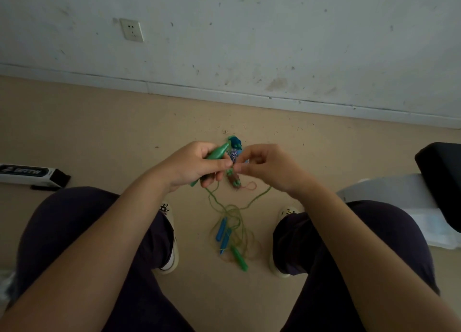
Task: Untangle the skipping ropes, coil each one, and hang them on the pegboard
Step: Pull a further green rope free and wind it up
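Observation:
My left hand grips a green rope handle that points up and to the right. My right hand pinches a knotted clump of rope just beside the left fingers. A blue and patterned tangle pokes out above the two hands. Thin green rope hangs from both hands down to the floor. There it loops around two blue handles and a second green handle lying between my feet.
I sit with my knees apart over a beige floor. A scuffed white wall with a socket stands ahead. A white and black box lies at left; a black seat and white sheet are at right.

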`<state>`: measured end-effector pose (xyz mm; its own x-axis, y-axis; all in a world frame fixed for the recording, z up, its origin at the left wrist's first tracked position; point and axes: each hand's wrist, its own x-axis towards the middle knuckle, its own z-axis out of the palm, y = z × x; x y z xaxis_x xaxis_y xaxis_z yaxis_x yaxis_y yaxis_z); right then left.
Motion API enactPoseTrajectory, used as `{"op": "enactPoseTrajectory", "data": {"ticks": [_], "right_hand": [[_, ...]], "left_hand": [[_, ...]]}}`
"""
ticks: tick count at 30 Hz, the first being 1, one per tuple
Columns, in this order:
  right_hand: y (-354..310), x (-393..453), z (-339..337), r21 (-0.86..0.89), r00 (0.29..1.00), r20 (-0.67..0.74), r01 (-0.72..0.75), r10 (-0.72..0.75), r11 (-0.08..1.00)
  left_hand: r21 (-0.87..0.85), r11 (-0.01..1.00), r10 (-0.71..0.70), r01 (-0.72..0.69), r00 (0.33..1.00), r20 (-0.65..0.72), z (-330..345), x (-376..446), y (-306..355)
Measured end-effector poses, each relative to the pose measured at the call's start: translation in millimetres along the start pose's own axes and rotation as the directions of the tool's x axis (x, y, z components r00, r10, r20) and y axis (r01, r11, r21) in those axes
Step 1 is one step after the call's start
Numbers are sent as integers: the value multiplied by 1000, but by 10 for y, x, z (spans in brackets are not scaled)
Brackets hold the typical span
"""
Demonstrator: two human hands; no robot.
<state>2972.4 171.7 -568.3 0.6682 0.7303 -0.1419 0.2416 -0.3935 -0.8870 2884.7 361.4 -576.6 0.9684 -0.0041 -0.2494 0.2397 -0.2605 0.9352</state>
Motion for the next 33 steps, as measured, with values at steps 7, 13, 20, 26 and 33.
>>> {"op": "enactPoseTrajectory", "data": {"ticks": [7,13,20,26,33], "right_hand": [[147,36,-255,150,960,-280,40,3,988],[71,29,25,104,999,-33,2,1,995],[72,-6,-271,144,967,-254,43,-5,989],[69,23,-42,237,999,-2,39,-40,971],[52,22,-222,160,974,-221,84,-48,983]], "left_hand": [[15,1000,-18,20,994,-107,-117,-1,-8],[-4,1000,-16,16,998,-60,85,6,33],[33,999,-38,43,990,-138,-143,-28,24],[-32,999,-5,2,996,-85,80,-34,69],[-6,1000,-3,2,991,-134,-90,-33,77]]}}
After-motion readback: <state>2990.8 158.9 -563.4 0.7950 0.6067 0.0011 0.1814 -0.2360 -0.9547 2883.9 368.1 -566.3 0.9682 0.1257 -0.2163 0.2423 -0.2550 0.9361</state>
